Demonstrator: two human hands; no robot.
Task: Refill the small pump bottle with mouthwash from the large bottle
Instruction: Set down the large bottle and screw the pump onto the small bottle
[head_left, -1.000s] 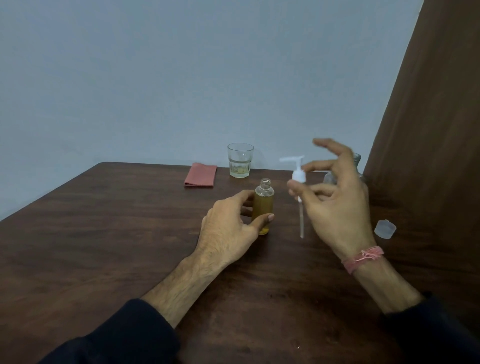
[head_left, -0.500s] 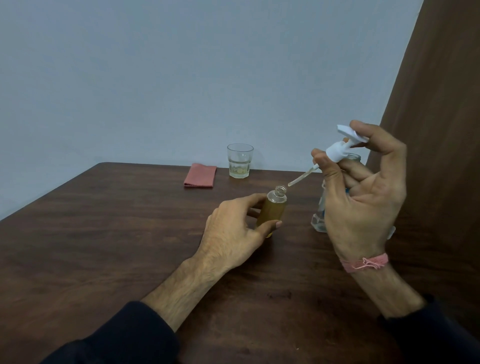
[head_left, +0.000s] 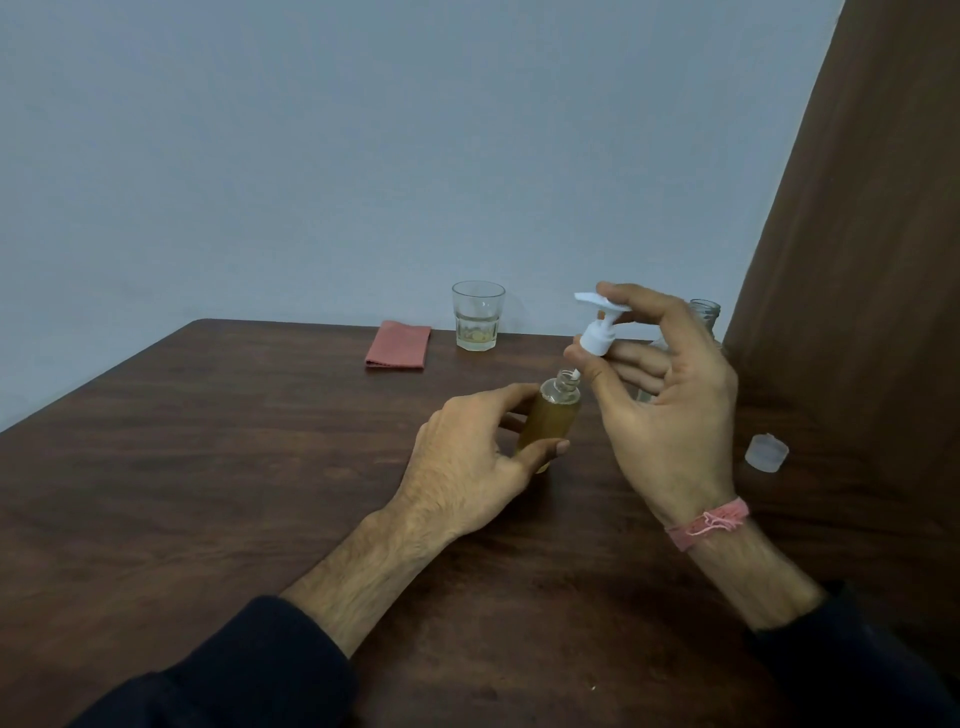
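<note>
The small bottle (head_left: 551, 423), full of amber liquid, leans to the right on the table (head_left: 208, 467), gripped by my left hand (head_left: 478, 462). My right hand (head_left: 670, 410) pinches the white pump head (head_left: 598, 332) just above the bottle's open neck; the dip tube enters the neck and is mostly hidden inside. The large clear bottle (head_left: 705, 314) stands open behind my right hand, mostly hidden by it.
A glass (head_left: 478, 317) with a little pale liquid and a folded pink cloth (head_left: 398, 344) sit at the table's far edge. A translucent cap (head_left: 766, 452) lies to the right. A brown panel (head_left: 857, 260) rises along the right side.
My right hand lifted the pump, tilted it, then brought it over the small bottle; the tube now goes into the neck. My left hand tipped the bottle to the right.
</note>
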